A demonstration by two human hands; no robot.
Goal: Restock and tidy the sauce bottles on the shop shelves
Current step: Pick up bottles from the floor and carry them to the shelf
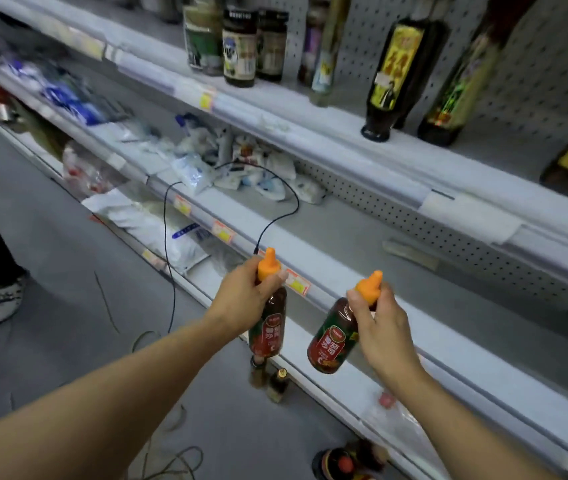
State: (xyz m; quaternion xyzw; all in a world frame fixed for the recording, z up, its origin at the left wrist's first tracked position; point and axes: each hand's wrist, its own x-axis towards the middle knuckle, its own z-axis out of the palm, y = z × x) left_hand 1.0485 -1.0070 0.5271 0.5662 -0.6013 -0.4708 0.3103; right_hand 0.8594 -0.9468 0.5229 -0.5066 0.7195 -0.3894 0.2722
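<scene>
Both hands [246,296] [379,327] grip sauce bottles [268,327] [333,336]; fingers hide necks.

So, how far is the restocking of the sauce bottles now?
Done: some dark bottles stand on the upper shelf. In hand: left hand and right hand each hold an orange-capped sauce bottle. Left: bottles on the floor.

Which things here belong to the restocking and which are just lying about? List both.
Job: left hand and right hand, each gripping an orange-capped sauce bottle; shelf bottles; floor bottles.
Lying about: white packets; black cable; shoe.
</scene>
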